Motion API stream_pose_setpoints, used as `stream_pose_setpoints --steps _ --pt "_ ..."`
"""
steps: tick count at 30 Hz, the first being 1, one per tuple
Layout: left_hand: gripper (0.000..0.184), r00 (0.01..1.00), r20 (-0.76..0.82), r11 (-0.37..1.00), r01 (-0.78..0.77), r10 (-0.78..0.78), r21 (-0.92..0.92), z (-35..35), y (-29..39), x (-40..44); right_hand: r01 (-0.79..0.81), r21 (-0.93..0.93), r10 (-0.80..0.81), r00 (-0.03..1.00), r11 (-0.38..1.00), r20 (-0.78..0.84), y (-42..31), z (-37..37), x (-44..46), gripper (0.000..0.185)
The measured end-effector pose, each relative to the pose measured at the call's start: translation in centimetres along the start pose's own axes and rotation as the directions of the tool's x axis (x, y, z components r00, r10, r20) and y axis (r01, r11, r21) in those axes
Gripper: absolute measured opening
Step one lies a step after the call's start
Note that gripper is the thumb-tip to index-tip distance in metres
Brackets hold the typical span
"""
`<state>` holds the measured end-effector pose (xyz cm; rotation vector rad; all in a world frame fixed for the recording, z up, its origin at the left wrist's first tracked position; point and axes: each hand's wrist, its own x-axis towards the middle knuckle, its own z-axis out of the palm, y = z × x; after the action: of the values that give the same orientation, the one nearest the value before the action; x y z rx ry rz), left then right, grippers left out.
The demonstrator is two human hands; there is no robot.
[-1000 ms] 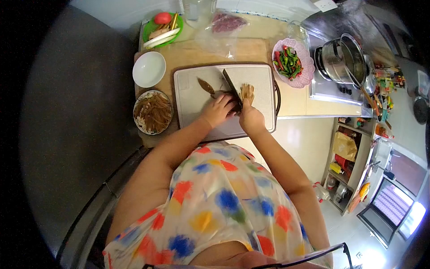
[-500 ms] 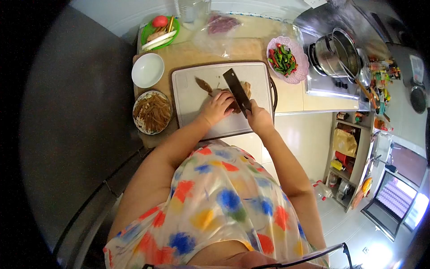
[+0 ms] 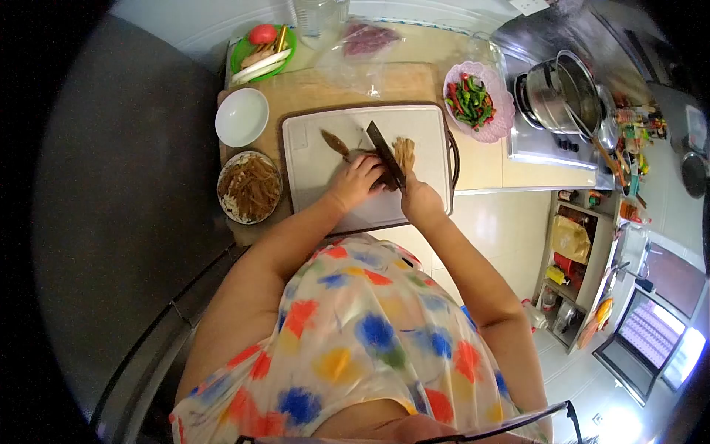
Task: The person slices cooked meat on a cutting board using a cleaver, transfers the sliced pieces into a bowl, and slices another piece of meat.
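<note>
The right hand [image 3: 421,201] is wrapped around the handle of a knife [image 3: 381,146], while the left hand [image 3: 356,182] bends its fingers over a dark piece of food [image 3: 385,180] on the cutting board [image 3: 310,174]. Cutting looks partway along: pale strips [image 3: 404,154] lie right of the blade, brown strips [image 3: 253,183] sit in a bowl [image 3: 228,211], and the piece beneath the fingers seems uncut. No brand, label or writing is legible.
</note>
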<state>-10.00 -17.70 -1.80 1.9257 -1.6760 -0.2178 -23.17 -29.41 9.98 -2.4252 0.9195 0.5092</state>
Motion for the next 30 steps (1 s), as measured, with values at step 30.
stream_pose_setpoints --steps 30 --pt "0.041 1.0 0.006 1.0 0.002 -0.002 0.006 -0.3 0.2 0.0 0.096 0.03 -0.087 0.97 0.995 -0.229 1.7 2.1 -0.8 0.03"
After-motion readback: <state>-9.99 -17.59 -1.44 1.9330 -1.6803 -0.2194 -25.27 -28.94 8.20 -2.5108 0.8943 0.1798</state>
